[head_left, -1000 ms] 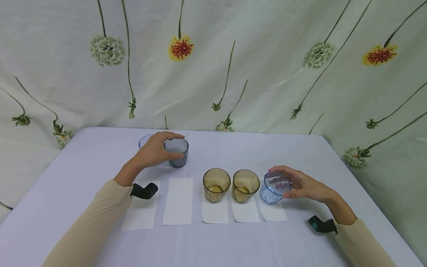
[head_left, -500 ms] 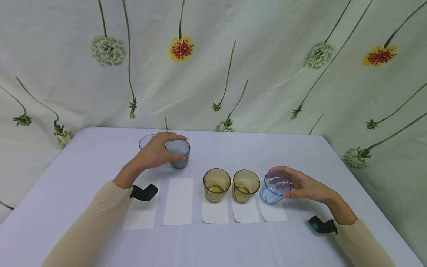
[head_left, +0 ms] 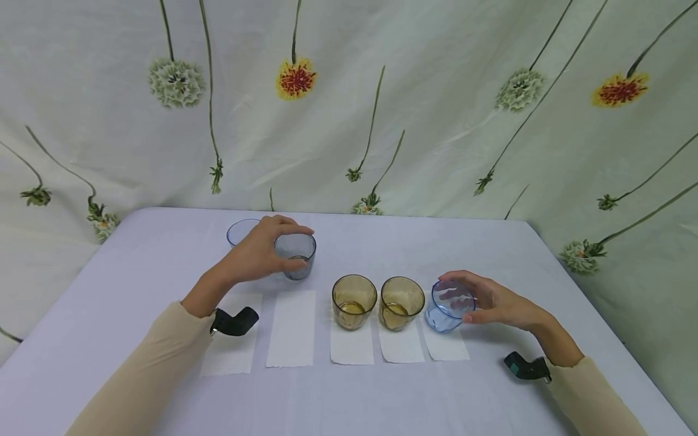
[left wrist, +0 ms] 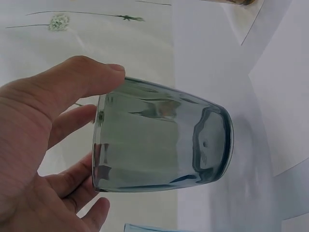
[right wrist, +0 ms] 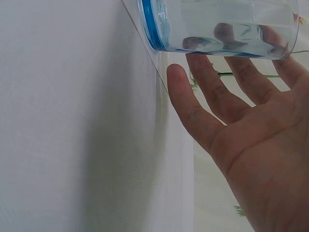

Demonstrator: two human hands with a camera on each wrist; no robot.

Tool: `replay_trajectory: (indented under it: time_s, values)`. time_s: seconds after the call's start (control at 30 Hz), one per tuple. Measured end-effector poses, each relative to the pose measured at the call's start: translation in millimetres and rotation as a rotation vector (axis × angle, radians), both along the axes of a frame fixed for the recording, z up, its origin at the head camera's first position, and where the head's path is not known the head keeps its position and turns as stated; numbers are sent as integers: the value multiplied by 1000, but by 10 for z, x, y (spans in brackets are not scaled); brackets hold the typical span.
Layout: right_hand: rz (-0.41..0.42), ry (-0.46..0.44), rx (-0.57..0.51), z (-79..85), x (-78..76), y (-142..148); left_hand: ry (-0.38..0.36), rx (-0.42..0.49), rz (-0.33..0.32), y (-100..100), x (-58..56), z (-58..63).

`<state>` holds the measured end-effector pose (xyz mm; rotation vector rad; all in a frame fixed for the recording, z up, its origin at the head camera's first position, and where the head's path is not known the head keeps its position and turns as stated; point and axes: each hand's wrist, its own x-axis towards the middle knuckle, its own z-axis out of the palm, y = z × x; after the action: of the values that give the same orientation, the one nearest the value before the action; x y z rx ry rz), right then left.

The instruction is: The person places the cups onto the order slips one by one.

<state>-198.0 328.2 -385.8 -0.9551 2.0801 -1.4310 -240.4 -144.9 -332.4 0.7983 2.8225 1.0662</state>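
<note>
My left hand (head_left: 255, 251) grips a smoky grey-blue glass tumbler (head_left: 297, 244) near its rim, with thumb and fingers on opposite sides. In the left wrist view the grey-blue tumbler (left wrist: 159, 135) has its base close over the white tabletop. On the right, my right hand (head_left: 496, 301) holds a light blue glass (head_left: 444, 321) standing upright on a white paper slip; the right wrist view shows several fingers behind the blue glass (right wrist: 217, 29). Two amber glasses (head_left: 354, 303) stand upright in the middle, each on its own slip.
Behind my left hand another blue-rimmed glass (head_left: 240, 229) is partly hidden. Two white paper slips (head_left: 291, 330) with nothing on them lie at the left of the row. A flower-printed cloth (head_left: 436, 121) hangs behind the table.
My left hand has moved slightly right and toward me with the grey-blue tumbler. My right hand and the light blue glass have stayed put.
</note>
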Motion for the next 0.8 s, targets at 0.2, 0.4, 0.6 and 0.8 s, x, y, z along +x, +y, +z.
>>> replay_trajectory:
  time_s: [0.2,0.4,0.6,0.8]
  values:
    - [4,7,-6,3,10,-2,0,-7,-2,19,53,9]
    - [0,14,2,2,5,-4,8,-11,-5,28,89,20]
    - [5,3,-4,7,-4,-4,29,-16,-24,48,140,43]
    - [-7,-2,5,-3,0,-1,21,-15,-32,69,201,61]
